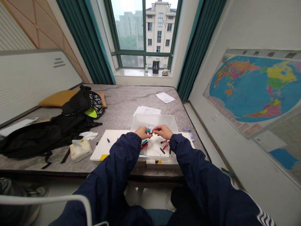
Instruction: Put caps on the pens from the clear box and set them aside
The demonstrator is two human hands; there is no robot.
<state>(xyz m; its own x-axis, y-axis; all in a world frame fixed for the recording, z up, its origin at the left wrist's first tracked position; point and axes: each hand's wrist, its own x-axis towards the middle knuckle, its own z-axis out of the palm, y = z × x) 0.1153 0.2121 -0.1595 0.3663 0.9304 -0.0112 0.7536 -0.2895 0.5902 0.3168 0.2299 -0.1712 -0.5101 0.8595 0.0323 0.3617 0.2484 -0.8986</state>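
Head view: holding teal pen (148, 130) in left hand (142, 133), over tub (162, 120); pinching dark piece (151, 132), too small to identify, in right hand (163, 131), just beside teal pen. Noting loose pens (166, 145), red and black, lying below hands.

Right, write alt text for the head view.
A person's left hand holds a small teal piece close to the right hand, over a translucent bin and scattered pens. A window stands beyond.

Papers (147, 110) lie behind the bin (154, 120), the tissue box (81, 152) left of it, the backpack (35, 136) farther left.
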